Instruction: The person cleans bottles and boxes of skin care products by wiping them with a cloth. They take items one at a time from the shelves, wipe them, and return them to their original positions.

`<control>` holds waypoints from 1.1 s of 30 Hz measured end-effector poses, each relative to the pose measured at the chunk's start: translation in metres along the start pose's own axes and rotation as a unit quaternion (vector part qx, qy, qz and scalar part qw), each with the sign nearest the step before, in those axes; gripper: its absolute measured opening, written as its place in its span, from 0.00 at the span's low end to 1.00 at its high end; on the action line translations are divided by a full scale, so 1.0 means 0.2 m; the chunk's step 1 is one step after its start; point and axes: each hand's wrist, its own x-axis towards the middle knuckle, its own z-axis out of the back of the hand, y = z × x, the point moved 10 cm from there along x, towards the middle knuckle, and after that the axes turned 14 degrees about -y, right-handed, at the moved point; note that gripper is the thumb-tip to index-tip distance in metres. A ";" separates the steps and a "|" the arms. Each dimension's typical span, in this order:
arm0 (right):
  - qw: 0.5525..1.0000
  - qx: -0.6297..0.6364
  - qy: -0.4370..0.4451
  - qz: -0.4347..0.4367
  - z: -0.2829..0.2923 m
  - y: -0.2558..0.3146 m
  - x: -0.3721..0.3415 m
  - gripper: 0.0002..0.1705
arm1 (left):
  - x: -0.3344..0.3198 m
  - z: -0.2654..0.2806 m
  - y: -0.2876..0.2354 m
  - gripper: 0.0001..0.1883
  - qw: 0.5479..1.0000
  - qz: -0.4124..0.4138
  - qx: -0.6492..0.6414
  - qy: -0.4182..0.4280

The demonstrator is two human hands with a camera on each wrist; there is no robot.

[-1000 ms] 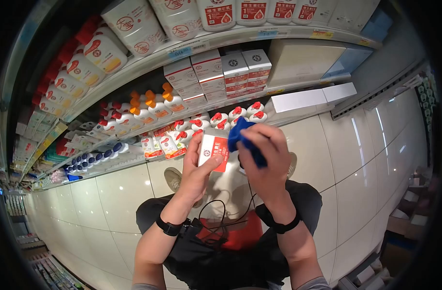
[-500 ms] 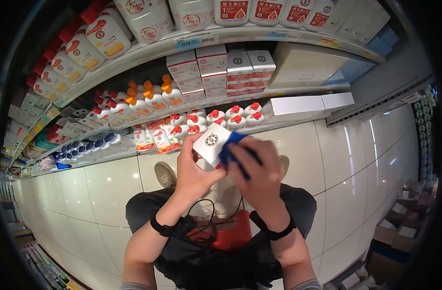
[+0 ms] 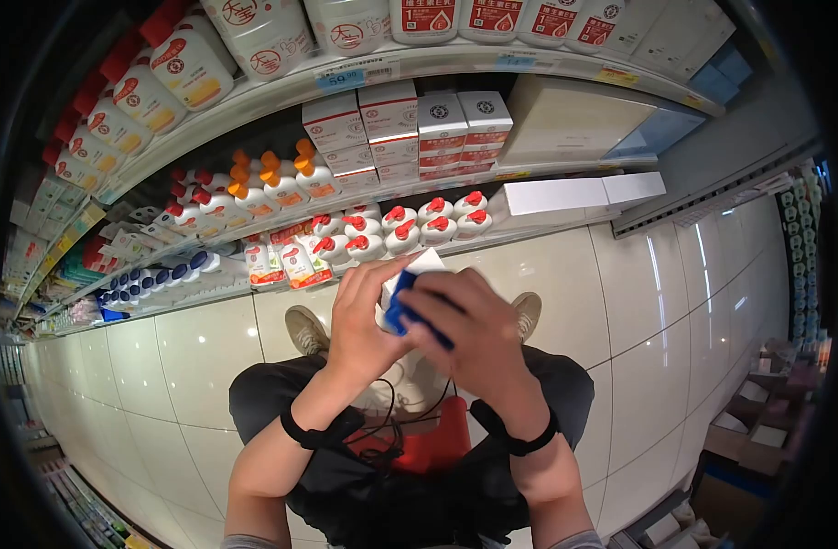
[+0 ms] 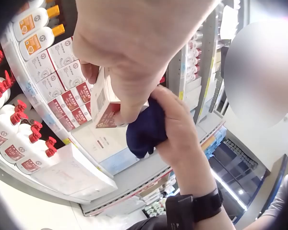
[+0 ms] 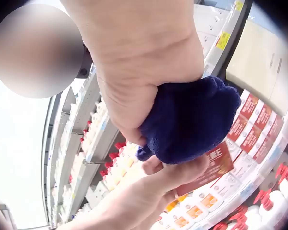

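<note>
My left hand (image 3: 356, 320) grips a small white and red carton (image 3: 426, 263), thumb on one side and fingers on the other. In the left wrist view the carton (image 4: 103, 98) shows a barcode on a white side and a red panel. My right hand (image 3: 474, 334) holds a bunched dark blue cloth (image 3: 398, 309) against the carton. Seen from the right wrist, the cloth (image 5: 194, 122) fills the palm, and the carton's red face (image 5: 218, 165) sticks out beyond it. Much of the carton is hidden behind the hands and cloth.
Ahead, shelves carry stacked cartons (image 3: 442, 137), white pump bottles (image 3: 403, 233) with red tops, and orange-capped bottles (image 3: 281, 188). A long white box (image 3: 551, 203) lies on the lowest shelf. Below the hands are a red stool (image 3: 437, 444) and black cables (image 3: 382, 444).
The carton has been turned in my left hand, from its red front to its white end and then further round. My right hand has moved left with the cloth, across the carton.
</note>
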 end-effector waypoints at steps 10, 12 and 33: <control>0.991 -0.028 -0.085 -0.096 0.08 -0.17 -0.01 0.17 | 0.01 -0.04 -0.01 0.41 0.999 0.013 -0.005 0.043; 0.996 -0.026 -0.074 -0.041 0.09 -0.09 0.01 0.16 | 0.01 -0.03 0.00 0.39 1.000 -0.010 -0.021 0.016; 0.954 -0.161 0.039 -0.250 0.29 -0.46 -0.06 0.11 | -0.06 -0.05 -0.16 0.35 0.980 -0.165 -0.031 0.108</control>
